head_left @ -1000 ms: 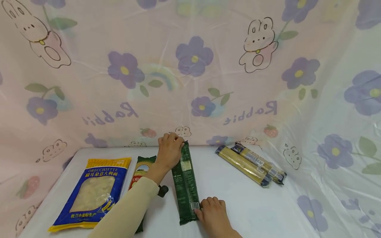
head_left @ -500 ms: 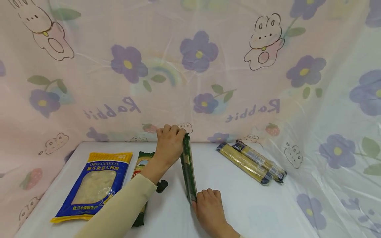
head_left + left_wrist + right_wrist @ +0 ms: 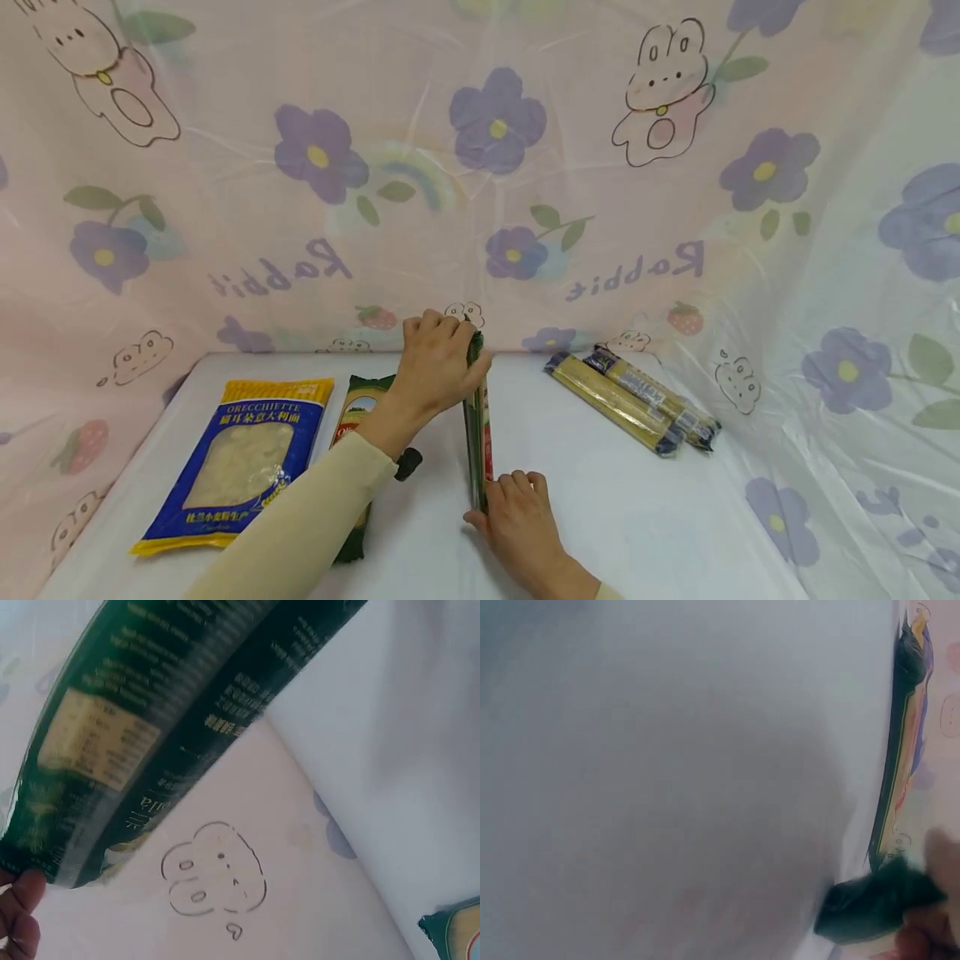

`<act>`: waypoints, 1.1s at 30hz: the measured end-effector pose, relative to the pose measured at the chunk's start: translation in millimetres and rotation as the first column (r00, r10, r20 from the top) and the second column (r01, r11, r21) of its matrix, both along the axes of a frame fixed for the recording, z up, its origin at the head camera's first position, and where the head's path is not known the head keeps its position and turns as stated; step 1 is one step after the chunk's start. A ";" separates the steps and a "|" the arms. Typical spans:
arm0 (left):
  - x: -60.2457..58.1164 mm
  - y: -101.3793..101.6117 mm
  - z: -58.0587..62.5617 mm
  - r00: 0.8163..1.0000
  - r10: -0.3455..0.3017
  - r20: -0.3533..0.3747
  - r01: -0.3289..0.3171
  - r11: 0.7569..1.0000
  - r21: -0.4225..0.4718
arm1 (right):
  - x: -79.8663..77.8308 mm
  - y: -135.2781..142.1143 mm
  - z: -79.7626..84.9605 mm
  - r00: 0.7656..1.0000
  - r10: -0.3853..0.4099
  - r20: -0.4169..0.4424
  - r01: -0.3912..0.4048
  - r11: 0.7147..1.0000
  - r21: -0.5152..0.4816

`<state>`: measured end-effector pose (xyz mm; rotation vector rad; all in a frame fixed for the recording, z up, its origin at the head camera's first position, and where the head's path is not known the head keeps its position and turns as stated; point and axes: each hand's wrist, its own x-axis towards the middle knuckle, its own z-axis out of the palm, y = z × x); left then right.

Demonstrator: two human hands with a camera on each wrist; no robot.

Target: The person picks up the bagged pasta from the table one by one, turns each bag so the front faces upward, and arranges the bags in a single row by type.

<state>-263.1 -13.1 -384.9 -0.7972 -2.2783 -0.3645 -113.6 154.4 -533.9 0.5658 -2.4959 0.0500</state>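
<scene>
A green pasta packet (image 3: 475,442) stands on its long edge mid-table, its narrow side toward the head view. My left hand (image 3: 438,362) grips its far end, and my right hand (image 3: 523,521) pinches the near end. Printed text and a cream label cover the packet's back (image 3: 157,727) in the left wrist view, where fingertips (image 3: 26,900) touch one corner. The right wrist view catches the packet's dark green end (image 3: 877,904) beside blurred fingers. Another green pasta packet (image 3: 354,537) lies to the left, partly hidden by my left forearm.
A blue and yellow orecchiette bag (image 3: 240,467) lies flat at the left. Two slim spaghetti packets (image 3: 615,406) lie side by side at the back right. Behind the white table (image 3: 615,525) hangs a patterned curtain (image 3: 420,242). Something small and black (image 3: 407,463) sits by my left wrist.
The green packet has gone from lying with its back up to standing on edge, turned by both hands. A red strip of its front now shows on the right side.
</scene>
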 end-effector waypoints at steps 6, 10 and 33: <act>2.5 -2.2 6.1 0.988 0.023 0.152 -0.018 0.999 -0.031 | -2.3 4.3 1.5 0.998 0.017 0.067 -0.016 1.000 -0.008; 3.0 -10.9 8.4 0.948 0.001 0.320 -0.016 0.999 0.044 | -15.5 15.1 2.1 0.981 -0.097 0.167 0.112 0.990 -0.082; -20.0 -55.0 -26.1 0.998 0.056 0.025 -0.050 0.980 -0.191 | -14.1 15.1 12.8 0.910 0.076 0.408 0.066 0.944 -0.323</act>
